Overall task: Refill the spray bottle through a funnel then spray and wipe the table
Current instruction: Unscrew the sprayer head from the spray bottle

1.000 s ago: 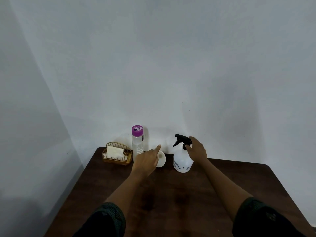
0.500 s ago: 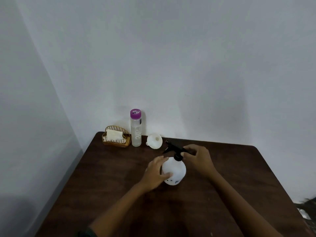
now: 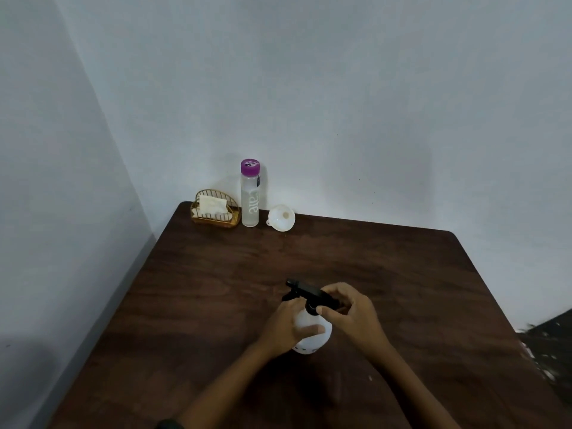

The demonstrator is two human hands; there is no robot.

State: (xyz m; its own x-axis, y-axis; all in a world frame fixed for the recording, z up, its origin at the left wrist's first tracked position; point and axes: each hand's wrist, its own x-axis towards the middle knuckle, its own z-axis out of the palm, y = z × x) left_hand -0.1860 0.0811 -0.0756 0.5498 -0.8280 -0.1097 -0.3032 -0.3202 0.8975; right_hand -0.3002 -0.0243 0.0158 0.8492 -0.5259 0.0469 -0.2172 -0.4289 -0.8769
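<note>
**Q:** Which item is taken as the reference point?

**A:** The water bottle [image 3: 250, 202] is used. It is a clear, upright bottle closed by a purple cap, and it is stood at the far edge of the dark wooden surface [image 3: 216, 289], close against the pale wall [image 3: 340, 103].

**Q:** Where is the spray bottle found?

**A:** The spray bottle [image 3: 315, 343] is stood upright on the surface, well apart from the water bottle, nearer to the person and somewhat to the right of it. Its round white body is topped by a black trigger head [image 3: 309, 293], and the nozzle is pointed to the left and away from the person.

**Q:** How are the hands engaged?

**A:** The left hand [image 3: 284, 326] is wrapped round the white body, with the thumb laid across its near face. The trigger head is gripped by the right hand [image 3: 349, 314]. Its fingers are curled over the top and its thumb is pressed in at the collar. Both hands are thus closed on the same item.

**Q:** What is placed beside the water bottle?

**A:** A white funnel [image 3: 281, 218] is laid on its side just to the right of the water bottle, with its wide mouth turned toward the person. A gold wire basket [image 3: 215, 213] is set just to the left. Whether the two are touching cannot be told. A folded white cloth [image 3: 212, 204] is held upright in the basket.
</note>
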